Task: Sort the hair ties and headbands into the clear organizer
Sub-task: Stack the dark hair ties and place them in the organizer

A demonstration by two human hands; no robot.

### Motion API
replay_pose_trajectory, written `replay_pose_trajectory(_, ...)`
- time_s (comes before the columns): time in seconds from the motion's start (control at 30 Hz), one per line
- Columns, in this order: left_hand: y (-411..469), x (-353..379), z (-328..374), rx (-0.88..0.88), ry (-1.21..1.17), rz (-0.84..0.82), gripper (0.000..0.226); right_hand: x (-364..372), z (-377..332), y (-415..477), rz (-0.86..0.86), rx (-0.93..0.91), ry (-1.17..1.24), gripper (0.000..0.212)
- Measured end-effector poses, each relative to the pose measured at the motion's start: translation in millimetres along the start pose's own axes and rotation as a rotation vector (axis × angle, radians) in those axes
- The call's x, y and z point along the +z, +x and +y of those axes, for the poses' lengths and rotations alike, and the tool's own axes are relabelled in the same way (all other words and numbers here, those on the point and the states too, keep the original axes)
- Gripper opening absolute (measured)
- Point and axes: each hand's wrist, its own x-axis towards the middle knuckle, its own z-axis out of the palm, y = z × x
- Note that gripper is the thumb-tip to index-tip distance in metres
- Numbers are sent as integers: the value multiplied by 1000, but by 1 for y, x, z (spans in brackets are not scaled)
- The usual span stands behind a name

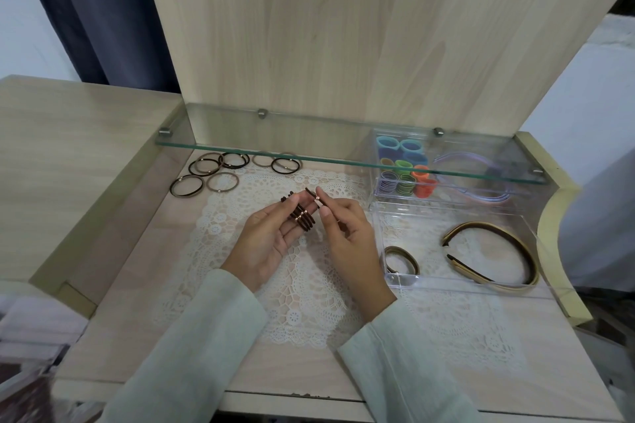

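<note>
Over lace mat (309, 285), brown hair ties (302, 218) on left hand (264, 237)

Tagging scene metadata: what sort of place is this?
Probably a home dressing table, perhaps in a bedroom. It is a light wood table with a glass shelf, a lace mat on it and a dark curtain behind. The loose hair ties and clear organizer fit that.

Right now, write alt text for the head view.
The left hand holds a stack of dark ties and the right hand pinches a single tie above a lace mat. Loose ties lie left; a clear organizer, right, holds coloured ties and headbands.
</note>
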Motion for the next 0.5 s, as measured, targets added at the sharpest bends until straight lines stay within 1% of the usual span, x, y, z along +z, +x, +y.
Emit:
replay_pose_trajectory(0.1,1,-1,0,-9,6,-20,36,0,2,0,-49,-21,-6,33)
replay_pose_trajectory(0.2,2,-3,-1,-17,-1,-34,38,1,7,1,-74,-50,-46,35)
replay_pose_trajectory(0.5,2,-5,0,-14,-45,-52,30,3,13,2,-60,-53,-77,36)
